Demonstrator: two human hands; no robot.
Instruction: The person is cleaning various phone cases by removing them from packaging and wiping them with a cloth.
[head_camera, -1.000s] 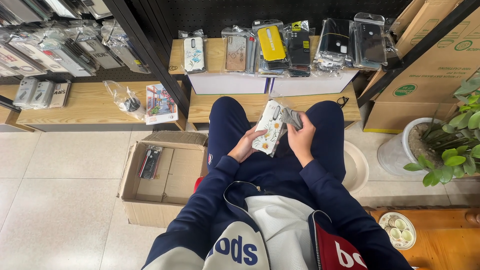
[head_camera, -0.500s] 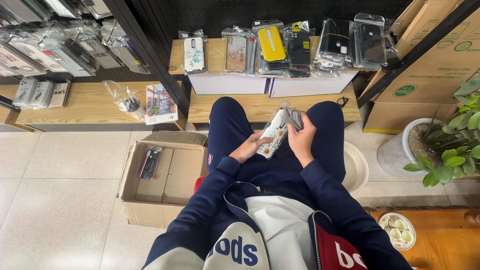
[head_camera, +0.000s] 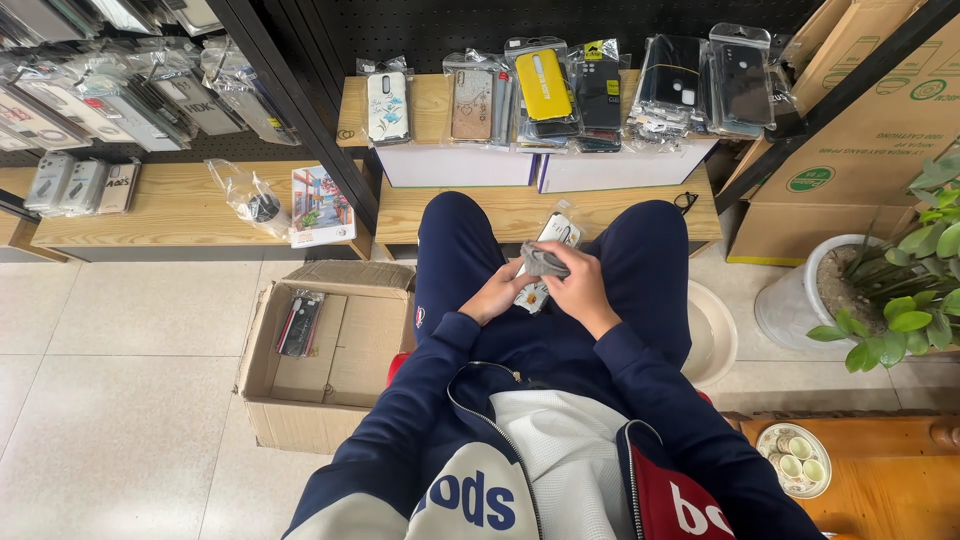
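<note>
Phone case (head_camera: 548, 262) in its clear plastic sleeve sits over your lap, between your knees, with your left hand (head_camera: 497, 296) curled under its lower end and your right hand (head_camera: 578, 290) closed on a small grey cloth (head_camera: 543, 261) pressed to its face. Both grips are shut, fingers wrapped, nothing loose. Judge it as light and fairly stiff, but the sleeve looks slick, so hold it by the long edges rather than the flat face. The cloth is soft and will bunch. Beside your left leg an open cardboard box (head_camera: 330, 360) on the floor holds 1 packaged case (head_camera: 299, 322); more hang on the low wooden shelf (head_camera: 520, 210) ahead
</note>
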